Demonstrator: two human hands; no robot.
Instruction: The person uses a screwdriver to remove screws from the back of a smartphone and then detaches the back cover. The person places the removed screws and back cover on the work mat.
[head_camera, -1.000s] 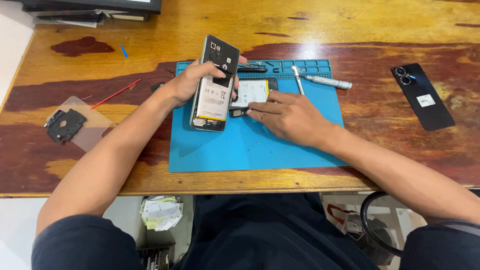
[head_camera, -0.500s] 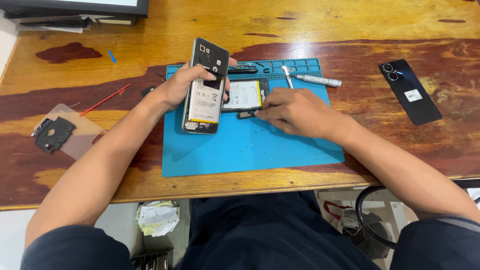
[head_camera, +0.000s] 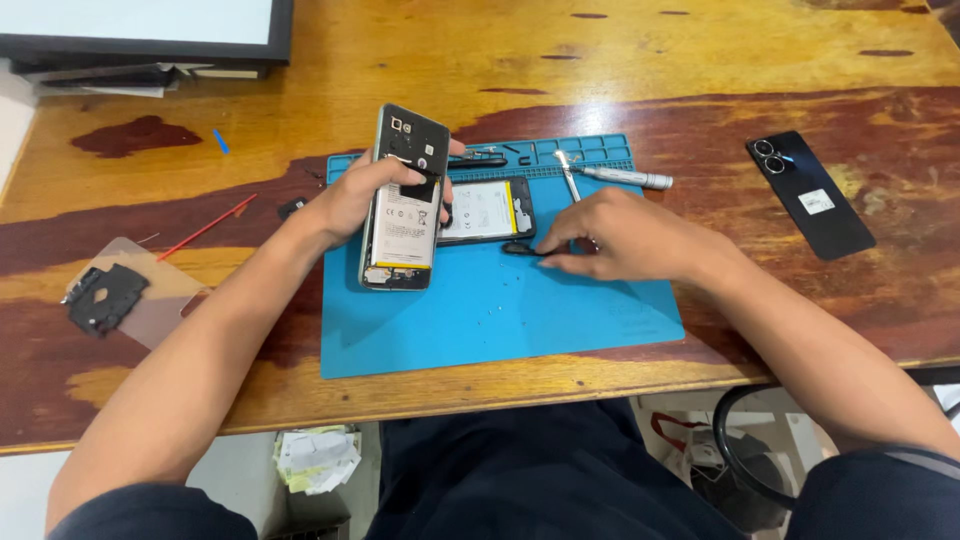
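Opened phone (head_camera: 402, 205) tilted upright; small black part (head_camera: 520, 249) flat on mat.

An opened phone (head_camera: 404, 200) is held tilted by the left hand (head_camera: 355, 195); at 3 o'clock, a small black part (head_camera: 522, 249) (on the blue mat (head_camera: 500, 320)) is pinched by the right hand (head_camera: 620, 235).

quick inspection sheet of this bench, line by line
surface: wooden table, worn dark patches, blue repair mat in the middle
job's things: opened phone tilted up on the mat; battery lying flat beside it; small black part on the mat
clutter: screwdriver, black back cover, red pry stick, black bracket on a clear sheet
hands: left hand grips the opened phone; right hand fingertips at the small black part
cables: nothing seen
surroundings: framed board at the far edge
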